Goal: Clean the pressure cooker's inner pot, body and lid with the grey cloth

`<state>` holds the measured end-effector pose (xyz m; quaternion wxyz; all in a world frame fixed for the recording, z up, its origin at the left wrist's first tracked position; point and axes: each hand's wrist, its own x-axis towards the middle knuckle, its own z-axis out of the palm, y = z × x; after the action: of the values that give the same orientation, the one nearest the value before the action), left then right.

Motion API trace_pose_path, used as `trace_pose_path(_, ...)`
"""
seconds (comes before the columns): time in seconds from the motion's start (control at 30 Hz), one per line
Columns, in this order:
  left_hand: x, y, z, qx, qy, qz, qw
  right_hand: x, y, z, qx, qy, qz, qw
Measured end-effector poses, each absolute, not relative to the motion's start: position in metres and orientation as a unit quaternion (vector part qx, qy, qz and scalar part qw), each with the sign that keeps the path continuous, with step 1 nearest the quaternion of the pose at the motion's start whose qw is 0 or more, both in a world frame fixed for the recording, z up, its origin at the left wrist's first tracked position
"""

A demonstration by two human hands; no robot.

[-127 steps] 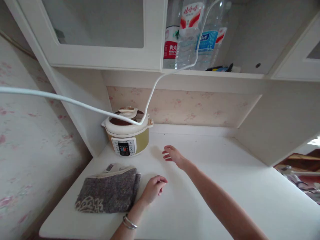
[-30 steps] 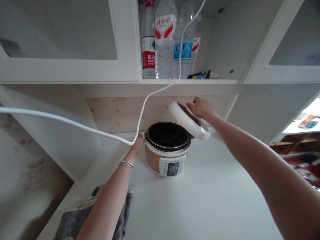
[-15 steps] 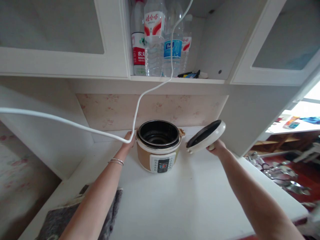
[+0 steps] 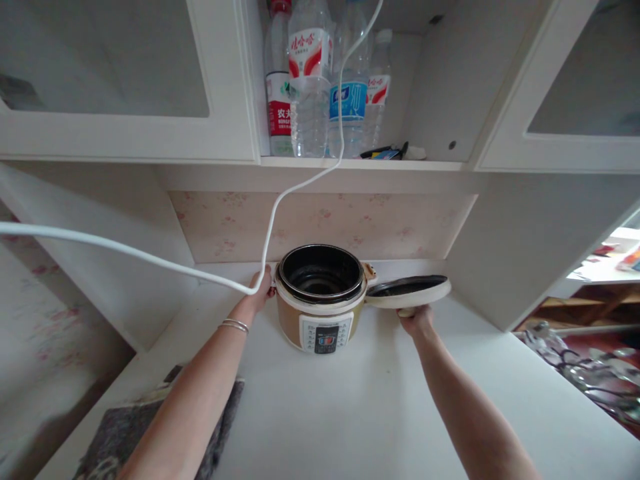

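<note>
White-painted cabinet with framed glass doors (image 4: 130, 140) — spanning the upper view, its open shelf holding four clear plastic bottles (image 4: 310, 87).

White, smooth countertop (image 4: 320, 413) — carrying the rounded, gold-and-cream electric pressure cooker (image 4: 290, 327), which is standing upright near the back wall, its control panel (image 4: 326, 335) facing forward.

Dark grey, folded cloth with pale patterning (image 4: 125, 427) — lying at lower left, partly hidden by the left forearm.

Round, cream-rimmed lid with black underside (image 4: 407, 292) — now facing inside-up and lying almost level, just to the cooker's right. Half a second ago it was tilting steeply; since then it has been lowering and flattening. Whether its edge is touching the cooker, or its handle the countertop, cannot be told. The change is apparently leaving the cooker fully uncovered, with the lid being kept out of the way.

Round, black inner pot (image 4: 320, 260) — sitting inside the cooker, its dark interior showing.

Right hand (image 4: 420, 320) — gripping the lid from beneath, fingers bending around the handle.

Left hand (image 4: 260, 293) — resting against the cooker's left side, apparently steadying it as in the previous view; how tightly its fingers are closing cannot be told.

White, slender cable (image 4: 269, 240) — hanging across the foreground, partly covering the left hand.

Silver, thin bangles (image 4: 235, 325) — encircling the left wrist.
</note>
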<state>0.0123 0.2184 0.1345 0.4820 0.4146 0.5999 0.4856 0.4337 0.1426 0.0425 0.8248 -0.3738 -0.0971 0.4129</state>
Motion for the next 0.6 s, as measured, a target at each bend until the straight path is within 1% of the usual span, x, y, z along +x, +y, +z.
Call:
trace_pose_path(0.1,0.016,0.227,0.133,0.382,0.594,0.516,0.485,0.435,0.149,0.035,-0.379,-0.044,0.381,0.842)
trace_pose_path(0.23,0.02,0.239,0.133,0.355,0.586,0.545,0.484,0.438,0.148,0.026,-0.424,-0.002,0.348,0.836)
trace_pose_path(0.33,0.022,0.247,0.134,0.343,0.579,0.556,0.488,0.435,0.138,0.016,-0.433,-0.007,0.341,0.834)
trace_pose_path(0.43,0.024,0.255,0.136,0.331,0.581,0.564,0.484,0.424,0.129,0.003,-0.442,-0.052,0.324,0.835)
trace_pose_path(0.5,0.024,0.26,0.136,0.323,0.585,0.569,0.479,0.418,0.127,-0.006,-0.475,-0.081,0.298,0.824)
trace_pose_path(0.6,0.024,0.267,0.137,0.315,0.588,0.574,0.475,0.415,0.129,-0.02,-0.543,-0.062,0.256,0.798)
